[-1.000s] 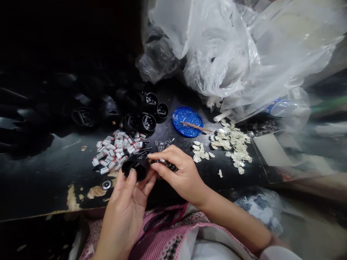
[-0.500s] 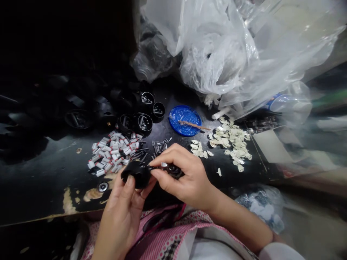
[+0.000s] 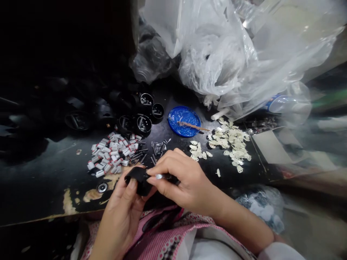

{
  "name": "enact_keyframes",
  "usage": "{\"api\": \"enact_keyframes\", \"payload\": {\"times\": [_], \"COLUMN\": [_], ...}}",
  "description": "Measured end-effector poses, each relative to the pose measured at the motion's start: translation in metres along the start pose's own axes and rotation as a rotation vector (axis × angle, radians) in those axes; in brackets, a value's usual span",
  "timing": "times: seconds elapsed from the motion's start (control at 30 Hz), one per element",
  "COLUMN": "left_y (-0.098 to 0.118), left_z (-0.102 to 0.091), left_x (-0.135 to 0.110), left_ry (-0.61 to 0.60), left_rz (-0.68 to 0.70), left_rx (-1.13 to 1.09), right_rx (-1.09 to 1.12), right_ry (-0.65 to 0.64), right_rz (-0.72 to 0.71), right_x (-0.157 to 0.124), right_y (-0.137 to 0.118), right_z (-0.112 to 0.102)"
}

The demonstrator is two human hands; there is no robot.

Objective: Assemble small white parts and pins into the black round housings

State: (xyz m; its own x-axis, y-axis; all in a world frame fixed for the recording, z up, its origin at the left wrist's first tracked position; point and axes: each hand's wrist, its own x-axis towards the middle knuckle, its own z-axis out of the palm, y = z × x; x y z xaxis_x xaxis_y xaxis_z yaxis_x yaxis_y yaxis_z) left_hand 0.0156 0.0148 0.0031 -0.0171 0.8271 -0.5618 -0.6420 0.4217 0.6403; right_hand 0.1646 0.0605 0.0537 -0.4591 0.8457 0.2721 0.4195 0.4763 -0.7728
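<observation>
My left hand (image 3: 123, 207) is closed around a black round plastic housing (image 3: 140, 181), with the thumb on its near side. My right hand (image 3: 185, 177) grips a dark-handled tool (image 3: 160, 176) with a shiny metal part, its finger and thumb pinched near the front. The tip of the tool is at the right side of the housing; whether it touches is hidden by the fingers. Just beyond the hands lie a pile of white-and-red small cylinders (image 3: 112, 151), some springs (image 3: 139, 155) and small metal pins (image 3: 159, 146).
Several black round housings (image 3: 144, 124) stand at the back left. A blue lid (image 3: 176, 121) bears a brown stick (image 3: 193, 126). Cream-coloured flat pieces (image 3: 230, 141) are heaped to the right. Clear plastic bags (image 3: 214, 54) fill the back, and a metal ring (image 3: 102, 187) lies near the front edge.
The housing has tilted and shifted slightly right and toward me. My right hand has come down a little with the tool, still held at the housing's side.
</observation>
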Motion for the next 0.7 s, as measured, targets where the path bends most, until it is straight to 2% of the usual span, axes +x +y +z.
{"api": "enact_keyframes", "payload": {"times": [0.13,0.2,0.27,0.37,0.43,0.5,0.6,0.7], "left_y": [0.002,0.006,0.008,0.01,0.009,0.008,0.007,0.009], "left_z": [-0.012,-0.012,-0.01,-0.006,-0.005,-0.004,-0.005,-0.009], "left_x": [0.005,0.006,0.008,0.009,0.011,0.011,0.011,0.011], "left_ry": [-0.102,-0.118,-0.086,-0.066,-0.079,-0.09,-0.08,-0.012], "left_rz": [-0.049,-0.09,-0.1,-0.055,-0.041,-0.042,-0.045,-0.012], "left_rx": [0.085,0.106,0.105,0.082,0.062,0.05,0.049,0.041], "right_rx": [0.377,0.464,0.376,0.096,-0.095,-0.248,-0.294,-0.172], "right_ry": [-0.178,-0.196,-0.13,-0.008,0.004,-0.037,-0.155,-0.284], "right_rz": [0.32,0.431,0.396,0.162,0.003,-0.087,-0.06,0.121], "right_x": [0.004,0.003,0.0,-0.008,-0.011,-0.011,-0.006,-0.002], "right_y": [0.0,0.001,0.002,0.003,0.004,0.004,0.001,-0.002], "right_z": [-0.009,-0.009,-0.005,0.003,0.006,0.004,-0.006,-0.016]}}
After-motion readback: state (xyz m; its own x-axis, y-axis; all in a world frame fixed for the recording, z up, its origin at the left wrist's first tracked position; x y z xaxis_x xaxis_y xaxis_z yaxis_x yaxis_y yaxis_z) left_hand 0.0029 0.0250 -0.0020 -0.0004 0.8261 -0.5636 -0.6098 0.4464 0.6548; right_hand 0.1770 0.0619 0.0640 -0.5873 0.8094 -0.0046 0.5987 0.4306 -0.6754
